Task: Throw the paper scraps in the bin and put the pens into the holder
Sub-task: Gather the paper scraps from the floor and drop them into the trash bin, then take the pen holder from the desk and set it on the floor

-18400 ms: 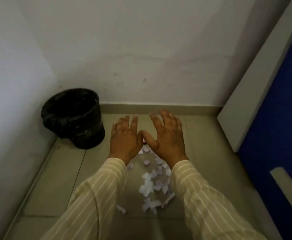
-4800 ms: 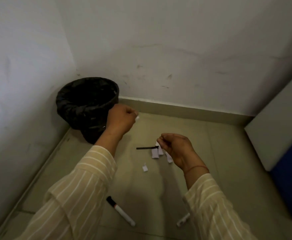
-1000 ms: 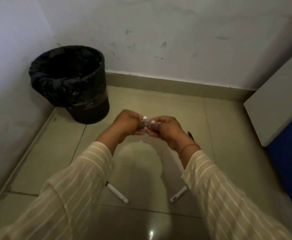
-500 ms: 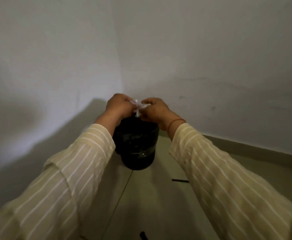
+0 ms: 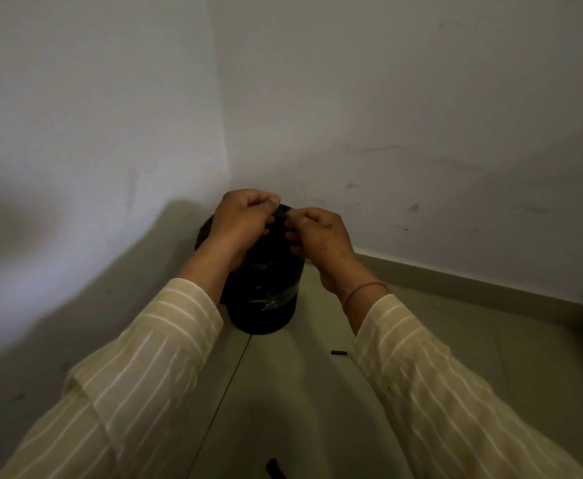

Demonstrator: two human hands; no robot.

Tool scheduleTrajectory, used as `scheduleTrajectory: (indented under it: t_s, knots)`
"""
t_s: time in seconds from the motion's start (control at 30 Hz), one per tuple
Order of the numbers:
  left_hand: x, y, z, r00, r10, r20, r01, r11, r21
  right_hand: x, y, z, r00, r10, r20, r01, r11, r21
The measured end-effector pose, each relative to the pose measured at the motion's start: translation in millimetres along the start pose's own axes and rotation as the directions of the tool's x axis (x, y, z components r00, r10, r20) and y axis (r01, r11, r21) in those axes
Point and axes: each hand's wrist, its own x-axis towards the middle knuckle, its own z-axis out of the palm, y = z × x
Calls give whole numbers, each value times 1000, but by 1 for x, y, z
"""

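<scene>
Round black plastic-lined bin stands upright at centre frame; left hand and right hand curl loosely above it, grip unclear

A round black bin lined with a crinkled black plastic bag stands upright on the floor in the corner where 2 walls meet; its open top is mostly hidden. No paper scraps can be made out in this view. A thin black pen lies flat on the floor to the right of the bin, apart from it, only its left end showing. The dark end of 1 more pen shows at the bottom edge, nearer the camera.
</scene>
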Motion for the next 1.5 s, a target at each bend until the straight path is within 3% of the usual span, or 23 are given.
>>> scheduleTrajectory:
  t_s: [0.1,0.27,0.63,0.83,1.0,1.13,1.2,1.33,1.4,1.5]
  knots:
    - [-11,37,28,998,49,34,-44,990,-132,-11,-28,-32,999,-26,-34,30,994,105]
    - [-19,135,64,999,42,30,-36,983,-179,-18,-115,-102,993,-8,-115,26,988,152]
    - [-58,437,169,981,18,192,41,954,-298,-69,-382,-274,930,76,-359,5,976,220]
    - [-102,577,251,940,70,333,43,946,-321,-125,-506,-390,809,-99,-579,146,989,35]
    - [-155,682,352,855,135,500,57,935,-350,-188,-572,-528,551,-157,-820,205,977,-49]
    - [-188,695,421,786,103,609,91,956,-279,-220,-554,-610,441,-3,-898,123,991,57]
    - [-202,684,447,760,56,648,131,963,-236,-223,-531,-637,446,135,-885,59,982,179]
    - [-225,646,478,710,-63,702,233,961,-149,-220,-494,-641,536,316,-783,29,920,391]
    - [-228,635,482,696,-76,714,269,950,-161,-213,-482,-636,536,330,-777,11,917,398]
    - [-216,624,464,759,-38,649,252,938,-240,-199,-471,-616,558,281,-781,27,934,355]
